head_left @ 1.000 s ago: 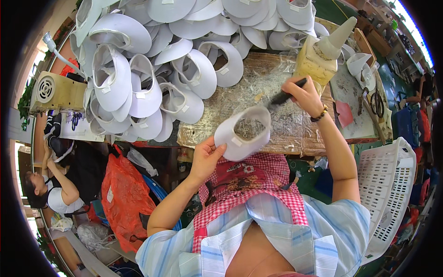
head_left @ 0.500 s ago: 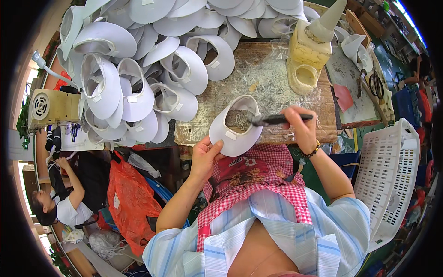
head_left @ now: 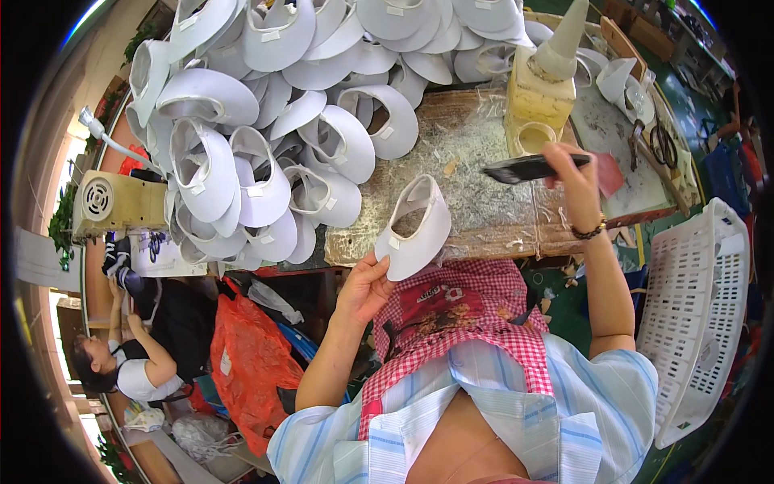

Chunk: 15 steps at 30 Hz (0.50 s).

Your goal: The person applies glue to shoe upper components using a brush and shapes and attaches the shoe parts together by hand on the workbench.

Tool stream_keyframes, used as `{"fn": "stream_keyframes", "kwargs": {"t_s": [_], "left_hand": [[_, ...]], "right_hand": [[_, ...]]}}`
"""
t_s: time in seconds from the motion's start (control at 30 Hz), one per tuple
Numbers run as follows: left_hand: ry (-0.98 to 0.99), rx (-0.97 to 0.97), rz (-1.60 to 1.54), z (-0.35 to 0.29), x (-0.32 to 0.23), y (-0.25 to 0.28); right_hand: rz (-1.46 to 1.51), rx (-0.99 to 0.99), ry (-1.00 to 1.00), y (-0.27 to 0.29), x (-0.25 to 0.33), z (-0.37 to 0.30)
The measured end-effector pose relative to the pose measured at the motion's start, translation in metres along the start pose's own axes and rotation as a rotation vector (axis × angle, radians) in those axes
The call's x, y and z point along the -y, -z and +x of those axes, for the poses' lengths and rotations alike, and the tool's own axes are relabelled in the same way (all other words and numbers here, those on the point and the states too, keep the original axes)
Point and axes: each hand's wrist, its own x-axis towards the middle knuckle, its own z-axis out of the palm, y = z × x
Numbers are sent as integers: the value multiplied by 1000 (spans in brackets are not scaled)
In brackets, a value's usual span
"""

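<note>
Half a second ago the dark brush met the inner edge of the white visor; now it is clear of it, carried off to the right, and the visor is tipped more steeply. Brush-to-visor contact therefore seems broken for this moment. The left hand pinches the brim between thumb and fingers, the visor rising just beyond it over the near edge of the worn board. The right hand is closed around the brush handle.

Just beyond the right hand stands a yellowish container with a pale cone on top and a round cup at its near side; the cup's contents cannot be told. A white perforated basket sits right of that hand.
</note>
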Motion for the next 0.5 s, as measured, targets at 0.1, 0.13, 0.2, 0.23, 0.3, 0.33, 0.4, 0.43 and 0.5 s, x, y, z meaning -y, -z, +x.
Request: {"fn": "stream_keyframes", "kwargs": {"t_s": [0.1,0.13,0.2,0.23,0.3,0.33,0.4,0.43,0.5], "left_hand": [[-1,-61,13,-1,-1,-8],[3,-61,21,0,-4,-10],[-80,-48,183,-2,-11,-16],[-86,-51,181,-7,-18,-22],[-511,-62,847,-24,-37,-58],[-644,-87,1177,-29,-44,-65],[-933,-42,1672,-29,-47,-81],[-1201,42,2183,-27,-44,-85],[-1133,211,2357,-18,-28,-66]], "right_hand": [[199,176,-16,-41,-12,-12],[205,169,-15,-42,-16,-10],[-96,129,111,-47,-22,2],[-140,9,155,-38,-15,9],[-283,-137,239,-6,1,25],[-375,-175,281,11,4,31],[-607,-169,308,17,-3,38],[-842,-188,328,19,-9,40],[-949,-95,519,14,-13,35]]}}
